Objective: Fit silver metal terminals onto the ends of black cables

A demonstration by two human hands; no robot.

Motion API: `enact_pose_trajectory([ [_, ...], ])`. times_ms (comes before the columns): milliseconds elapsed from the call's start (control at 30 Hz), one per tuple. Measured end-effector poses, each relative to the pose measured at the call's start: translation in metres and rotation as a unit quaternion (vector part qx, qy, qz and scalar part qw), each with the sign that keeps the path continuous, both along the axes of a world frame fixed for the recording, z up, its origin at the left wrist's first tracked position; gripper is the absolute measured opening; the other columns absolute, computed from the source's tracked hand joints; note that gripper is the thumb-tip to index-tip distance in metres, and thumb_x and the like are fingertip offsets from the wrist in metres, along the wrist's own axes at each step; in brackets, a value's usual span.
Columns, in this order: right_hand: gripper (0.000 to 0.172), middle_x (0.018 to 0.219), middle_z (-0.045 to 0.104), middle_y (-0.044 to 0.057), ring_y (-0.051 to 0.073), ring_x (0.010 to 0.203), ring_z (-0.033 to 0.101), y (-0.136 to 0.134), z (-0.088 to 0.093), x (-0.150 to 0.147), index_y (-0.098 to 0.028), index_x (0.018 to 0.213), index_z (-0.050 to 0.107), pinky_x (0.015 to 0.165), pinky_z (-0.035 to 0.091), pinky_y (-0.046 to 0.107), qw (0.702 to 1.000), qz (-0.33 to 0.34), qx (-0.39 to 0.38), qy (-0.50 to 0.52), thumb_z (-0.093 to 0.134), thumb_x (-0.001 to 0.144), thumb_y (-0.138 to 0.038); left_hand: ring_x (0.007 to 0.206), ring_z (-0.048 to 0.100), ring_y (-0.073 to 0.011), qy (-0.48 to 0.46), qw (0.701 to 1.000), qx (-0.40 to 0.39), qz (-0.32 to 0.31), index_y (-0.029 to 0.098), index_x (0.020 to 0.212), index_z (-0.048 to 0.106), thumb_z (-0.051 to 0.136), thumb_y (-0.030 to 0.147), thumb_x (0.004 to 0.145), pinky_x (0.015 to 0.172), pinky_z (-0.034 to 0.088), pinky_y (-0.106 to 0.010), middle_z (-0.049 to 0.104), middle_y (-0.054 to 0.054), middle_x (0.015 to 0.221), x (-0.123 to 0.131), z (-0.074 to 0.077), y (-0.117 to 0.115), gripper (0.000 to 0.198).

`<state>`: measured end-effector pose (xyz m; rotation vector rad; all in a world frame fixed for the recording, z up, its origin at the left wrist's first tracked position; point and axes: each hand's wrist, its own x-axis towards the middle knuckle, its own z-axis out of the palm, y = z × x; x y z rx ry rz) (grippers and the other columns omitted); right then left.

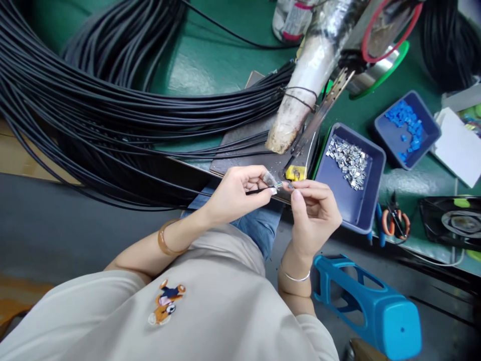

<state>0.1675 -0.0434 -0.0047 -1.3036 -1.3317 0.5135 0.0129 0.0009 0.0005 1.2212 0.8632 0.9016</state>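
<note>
A thin black cable [254,191] over the edge of the green desk [206,65]
The left hand [240,194] pinches the cable; the right hand [313,213] curls its fingers close at the tip, its grip unclear. A purple plastic tray [340,203] of silver metal pieces [351,163] stands nearby.

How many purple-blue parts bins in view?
2. One bin, beside the right hand, holds small silver metal pieces; the other bin, farther up and right, holds small blue pieces. More could be outside the frame.
</note>
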Motion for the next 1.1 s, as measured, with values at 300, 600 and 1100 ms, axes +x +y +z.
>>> enact_pose_trajectory([
  [300,0.008,0.086,0.070,0.001,0.015,0.075,0.071,-0.001,0.011,0.003,-0.021,0.084,0.064,0.068,0.063,0.032,0.997,-0.037,0.069,0.005,0.067,0.084,-0.013,0.048,0.047,-0.0046,0.023,0.988,-0.023,-0.148,0.012,0.066,0.063,0.066,0.015,0.077,0.047,0.037,-0.016,0.057,0.002,0.055,-0.014,0.002,0.015,0.012],
  [600,0.010,0.081,0.065,-0.001,0.017,0.071,0.069,-0.001,0.019,0.013,-0.023,0.086,0.060,0.065,0.065,0.038,0.962,-0.150,0.225,-0.031,0.067,0.083,-0.016,0.052,0.058,-0.0132,0.173,0.826,0.314,-0.435,0.022,0.052,0.062,0.064,-0.003,0.070,0.051,0.042,-0.025,0.067,0.000,0.056,-0.017,0.062,0.022,0.031],
  [1100,0.011,0.092,0.070,0.002,0.017,0.083,0.074,-0.014,0.006,-0.001,-0.020,0.089,0.062,0.076,0.065,0.037,0.993,-0.024,0.111,-0.023,0.066,0.085,-0.011,0.046,0.049,-0.0033,-0.049,0.996,-0.057,0.050,0.013,0.073,0.059,0.072,0.022,0.079,0.046,0.038,-0.014,0.061,0.002,0.056,-0.008,-0.004,-0.016,0.017],
])
